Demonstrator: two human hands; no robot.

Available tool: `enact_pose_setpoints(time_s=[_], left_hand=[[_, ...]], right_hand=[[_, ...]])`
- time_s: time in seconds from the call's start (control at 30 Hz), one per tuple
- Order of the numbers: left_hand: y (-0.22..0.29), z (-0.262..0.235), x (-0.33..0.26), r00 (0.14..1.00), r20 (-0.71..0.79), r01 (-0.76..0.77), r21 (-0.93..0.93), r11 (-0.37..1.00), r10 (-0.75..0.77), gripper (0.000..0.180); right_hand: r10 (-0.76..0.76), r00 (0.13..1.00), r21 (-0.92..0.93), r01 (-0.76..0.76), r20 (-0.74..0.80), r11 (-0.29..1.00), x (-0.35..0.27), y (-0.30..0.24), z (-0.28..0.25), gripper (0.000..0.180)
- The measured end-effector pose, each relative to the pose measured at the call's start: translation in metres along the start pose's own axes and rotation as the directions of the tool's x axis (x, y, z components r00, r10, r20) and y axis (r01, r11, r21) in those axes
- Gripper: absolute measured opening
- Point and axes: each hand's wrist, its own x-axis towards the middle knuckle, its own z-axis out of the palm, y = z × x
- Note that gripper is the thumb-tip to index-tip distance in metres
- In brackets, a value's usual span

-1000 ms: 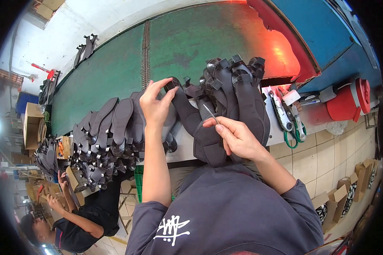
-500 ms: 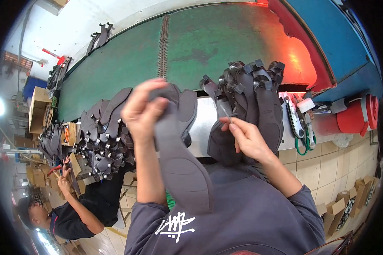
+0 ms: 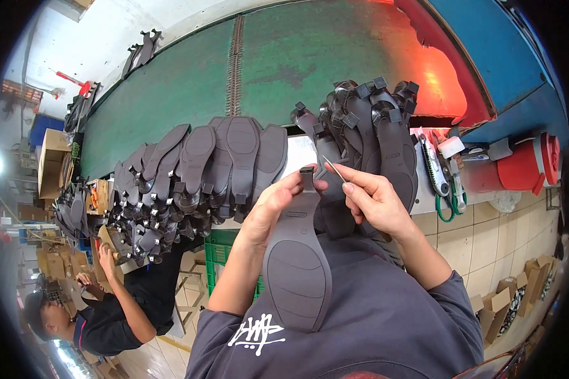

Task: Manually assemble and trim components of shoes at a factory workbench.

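The work appeared to be in the middle of one piece. The left hand point(image 3: 277, 205) held a long dark-grey shoe sole with a narrow waist and a small heel point(image 3: 297, 271); its grip was pinching the narrow heel end, and the broad end lay in front of the dark shirt point(image 3: 385, 309). The right hand point(image 3: 374, 203) pinched a thin metal tool point(image 3: 333, 168) between thumb and fingers, with its tip just beside the heel; I could not see that they touched. Thus, in my judgement, this sole was not finished yet. A large heap of similar dark soles point(image 3: 199, 148) lay at the left, and a smaller bunch of heeled dark soles point(image 3: 395, 148) lay at the right of the silver metal worktop point(image 3: 300, 153). Which group was done and which was waiting, I could not tell from their look.
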Motion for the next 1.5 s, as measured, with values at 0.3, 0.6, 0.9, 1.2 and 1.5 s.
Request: enact_pose_setpoints(time_s=[0.3,0.6,0.9,1.2,1.5], left_hand=[[0.019,-0.002,0.019,0.997,-0.07,-0.028,0.219,0.975,0.044,0.075],[0.04,-0.012,0.035,0.988,-0.106,-0.053,0.448,0.892,0.112,0.073],[0.002,-0.006,0.013,0.999,-0.051,0.025,0.401,0.916,-0.005,0.068],[-0.016,-0.009,0.007,0.997,-0.075,0.014,0.389,0.921,0.016,0.059],[-0.021,-0.004,0.006,0.986,-0.102,-0.057,0.542,0.839,0.133,0.057]], right_hand=[[-0.027,1.0,0.021,0.027,0.013,0.999,0.012,-0.006,0.006,0.041],[-0.145,0.989,0.042,0.144,0.002,0.989,0.02,-0.01,0.007,0.045],[-0.053,0.993,-0.033,0.057,0.103,0.998,0.004,-0.005,0.008,0.053],[0.007,0.993,-0.032,-0.004,0.119,0.999,0.001,0.007,0.01,0.055],[0.017,0.995,0.073,-0.025,0.099,0.997,0.001,0.01,0.012,0.052]])
